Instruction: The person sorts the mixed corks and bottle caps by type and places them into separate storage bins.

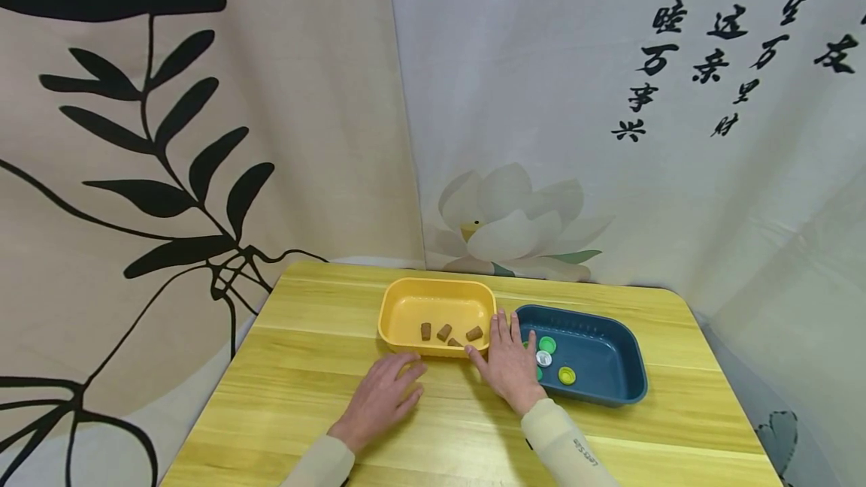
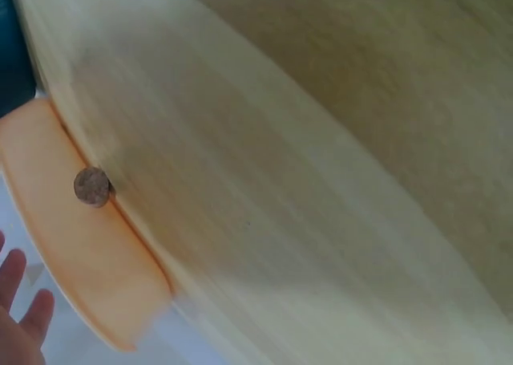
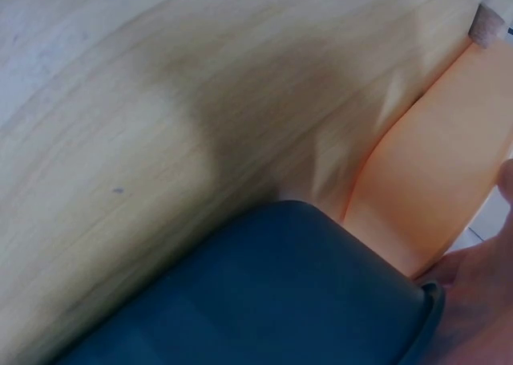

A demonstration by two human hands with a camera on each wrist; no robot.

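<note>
A yellow tray (image 1: 436, 285) holds several brown cork pieces (image 1: 443, 332) towards its front side. My left hand (image 1: 379, 399) is just in front of that tray, its fingers loosely bent and holding nothing. Straight-fingered, my right hand (image 1: 509, 367) lies over the adjoining sides of the yellow tray and a dark blue tray (image 1: 609, 359). Green, white and yellow bottle caps (image 1: 567, 375) sit in the blue tray, some partly hidden by the right hand. In the left wrist view, a round cork (image 2: 92, 187) appears against the yellow tray's outer wall; the head view does not clearly show it.
Both trays stand on a light wooden table (image 1: 271, 404) near its back edge. Behind it hangs a pale curtain (image 1: 325, 111) printed with leaves, a flower and dark characters.
</note>
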